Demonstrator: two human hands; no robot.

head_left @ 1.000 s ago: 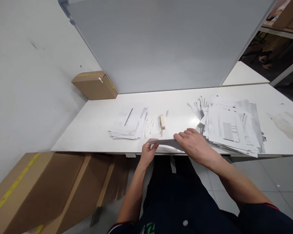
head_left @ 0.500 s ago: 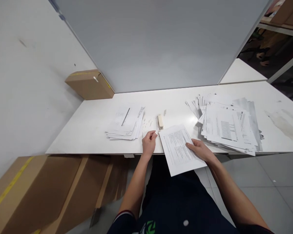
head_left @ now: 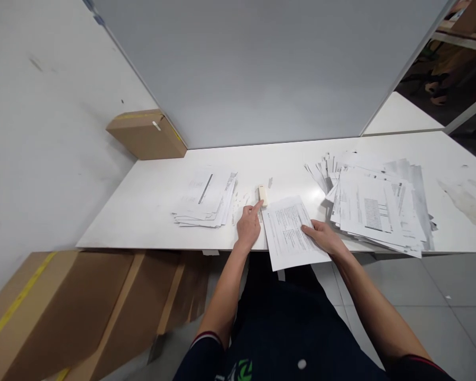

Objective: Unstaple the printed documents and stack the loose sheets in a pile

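My right hand (head_left: 324,236) grips the right edge of a printed sheet of paper (head_left: 291,230), thumb on top and fingers underneath. The sheet's near part hangs over the table's front edge. A small cream block that looks like a mini stapler (head_left: 262,196) lies on the table at the sheet's upper left corner. My left hand (head_left: 249,225) has its index finger stretched out, its tip touching the near end of this block. Its other fingers are curled, and the thumb is partly hidden. Whether the sheet's corner lies inside the block cannot be made out.
A neat stack of papers (head_left: 204,203) lies left on the white table (head_left: 122,211), a larger, messy pile (head_left: 376,206) right. A cardboard box (head_left: 146,135) stands at the back left, beside a grey panel (head_left: 254,74). Larger cartons (head_left: 63,307) stand below the table at left.
My left hand has moved slightly up and right; its index finger now stretches onto the cream block. The sheet in my right hand has shifted a little up.
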